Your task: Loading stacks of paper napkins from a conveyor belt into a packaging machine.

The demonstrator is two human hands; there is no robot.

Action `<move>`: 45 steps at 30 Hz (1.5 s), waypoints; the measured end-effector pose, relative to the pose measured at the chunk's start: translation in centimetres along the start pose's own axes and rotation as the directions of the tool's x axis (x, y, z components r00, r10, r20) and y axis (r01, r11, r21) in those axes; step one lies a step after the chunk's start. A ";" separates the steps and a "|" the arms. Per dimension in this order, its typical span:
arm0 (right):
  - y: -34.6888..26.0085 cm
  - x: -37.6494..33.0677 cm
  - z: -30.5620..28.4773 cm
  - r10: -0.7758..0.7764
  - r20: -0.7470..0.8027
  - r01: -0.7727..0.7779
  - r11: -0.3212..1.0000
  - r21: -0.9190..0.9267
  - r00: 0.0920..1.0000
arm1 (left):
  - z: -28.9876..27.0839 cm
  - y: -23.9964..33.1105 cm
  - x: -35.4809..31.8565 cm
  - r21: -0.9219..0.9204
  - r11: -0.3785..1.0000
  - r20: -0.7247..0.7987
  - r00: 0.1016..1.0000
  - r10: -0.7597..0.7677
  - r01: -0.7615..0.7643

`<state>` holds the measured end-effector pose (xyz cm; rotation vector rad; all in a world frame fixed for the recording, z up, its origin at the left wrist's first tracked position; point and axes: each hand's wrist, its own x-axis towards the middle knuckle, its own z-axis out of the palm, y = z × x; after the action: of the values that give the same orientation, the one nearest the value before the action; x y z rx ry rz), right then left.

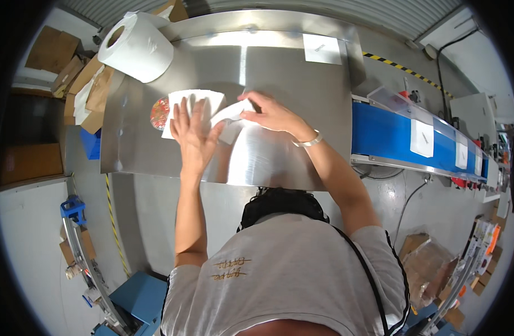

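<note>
Polished stainless-steel table (pixel 302 95) fills the middle, its near edge curving just above the person's chest, with bare metal open toward the far edge. On it lies a white paper sheet (pixel 204 103) covering most of a round red patterned disc (pixel 158 113). Left hand (pixel 194 133) presses flat, fingers spread, on the sheet. Right hand (pixel 272 113) pinches its lifted right corner. A big white paper roll (pixel 136 47) sits at the far-left corner; a blue conveyor belt (pixel 389 134) runs just beside the right edge.

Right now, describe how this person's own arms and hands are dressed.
Both forearms are bare, and so are the left hand and right hand: no gloves. The right wrist carries a pale metallic bracelet or watch band. Short grey T-shirt sleeves end above the elbows.
</note>
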<state>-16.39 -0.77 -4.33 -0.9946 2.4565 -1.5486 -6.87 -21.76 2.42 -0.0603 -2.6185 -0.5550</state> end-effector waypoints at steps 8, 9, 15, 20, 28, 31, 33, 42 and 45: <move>4.5 -14.6 -12.5 0.640 -0.390 -0.568 0.768 0.297 0.662 | 0.6 -1.3 -0.1 -0.016 0.999 -0.058 0.997 -0.047 0.046; 4.9 -16.5 -15.0 0.677 -0.479 -0.780 0.626 -0.026 0.559 | 0.6 -1.3 -0.1 -0.039 0.999 -0.072 0.997 -0.031 0.029; 3.9 -19.6 -18.8 0.292 -0.845 -0.880 -0.024 -0.475 0.448 | 0.9 -1.2 -0.4 -0.025 0.999 -0.099 0.994 -0.043 0.041; 1.7 -9.6 -9.6 -0.012 -0.233 -0.126 0.813 -0.568 0.972 | 0.6 -1.0 -0.2 0.010 1.000 -0.036 0.999 -0.012 0.012; -2.0 3.3 1.8 -0.203 -0.039 0.192 0.961 -0.198 0.978 | -0.8 -1.2 0.3 0.031 0.999 0.036 0.999 0.031 -0.032; -0.2 0.7 0.0 0.180 0.045 -0.184 0.978 0.100 0.983 | -0.8 -2.1 0.4 0.104 0.994 0.014 0.999 -0.029 0.027; 1.3 -2.6 -0.9 0.366 -0.022 -0.296 0.786 0.542 0.930 | -0.9 -3.0 0.7 0.104 0.994 0.036 0.999 -0.039 0.035; 7.6 -21.0 -18.0 0.681 -0.430 -0.541 0.732 0.413 0.593 | 0.0 -3.7 0.3 0.008 0.996 -0.046 0.995 -0.084 0.084; 6.3 -22.2 -20.3 0.508 -0.776 -0.927 0.228 -0.298 0.375 | 0.2 -3.6 0.1 -0.033 0.997 -0.081 0.994 -0.077 0.075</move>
<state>-9.76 29.19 -5.60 0.9084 3.1221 -0.4408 -7.57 -24.98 0.99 0.0523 -2.5406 -0.6105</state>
